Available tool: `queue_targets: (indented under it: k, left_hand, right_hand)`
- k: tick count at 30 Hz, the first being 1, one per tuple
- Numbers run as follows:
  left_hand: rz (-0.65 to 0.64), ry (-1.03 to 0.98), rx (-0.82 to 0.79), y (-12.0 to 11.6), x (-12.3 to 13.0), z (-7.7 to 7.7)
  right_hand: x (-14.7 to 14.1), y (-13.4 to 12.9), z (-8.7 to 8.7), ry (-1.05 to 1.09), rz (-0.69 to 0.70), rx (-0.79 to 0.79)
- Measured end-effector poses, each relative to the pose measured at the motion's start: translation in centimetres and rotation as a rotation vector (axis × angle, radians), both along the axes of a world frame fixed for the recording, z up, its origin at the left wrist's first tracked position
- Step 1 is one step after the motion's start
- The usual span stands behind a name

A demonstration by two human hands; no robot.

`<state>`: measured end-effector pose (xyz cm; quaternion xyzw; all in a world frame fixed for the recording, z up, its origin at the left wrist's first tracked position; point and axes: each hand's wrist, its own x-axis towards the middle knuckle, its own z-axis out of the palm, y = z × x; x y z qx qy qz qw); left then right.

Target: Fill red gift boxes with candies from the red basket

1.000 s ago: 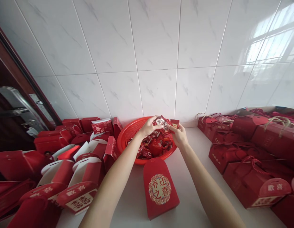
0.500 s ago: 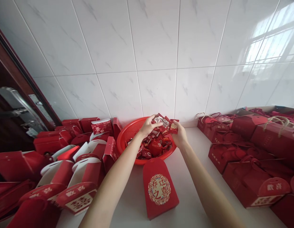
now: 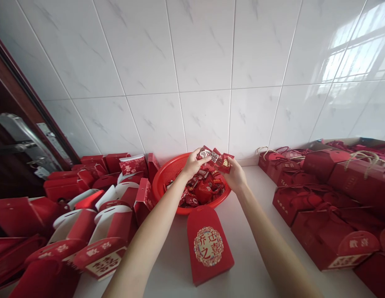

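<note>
Well off the back edge of the surface (image 3: pixel 238 231), I read 乔迁之喜 on the red box (image 3: pixel 211 248); leftward, 歡喜 above 囍 on an open box (image 3: pixel 100 254).

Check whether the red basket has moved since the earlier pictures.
No. The red basket sits in the same place against the vertical tile joint on the wall behind it, with no visible shift either way.

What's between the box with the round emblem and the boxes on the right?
In the head view, the right forearm slants across that stretch, with white counter showing on both sides of it.
</note>
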<state>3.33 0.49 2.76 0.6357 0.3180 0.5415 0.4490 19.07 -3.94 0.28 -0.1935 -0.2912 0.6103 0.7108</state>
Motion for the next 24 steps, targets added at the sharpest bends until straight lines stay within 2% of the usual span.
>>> queue_targets:
  k: [13, 20, 24]
  left_hand:
    - [-0.036, 0.161, 0.061, -0.3, 0.4, 0.1]
    - [-0.08, 0.223, 0.029, 0.0, 0.5, -0.5]
    - [-0.019, 0.223, -0.002, 1.1, 0.4, -0.9]
  right_hand:
    - [-0.1, 0.0, -0.5, -0.067, 0.056, 0.04]
    - [-0.2, 0.0, -0.4, -0.061, 0.006, -0.056]
    - [0.0, 0.0, -0.4, -0.069, 0.035, -0.1]
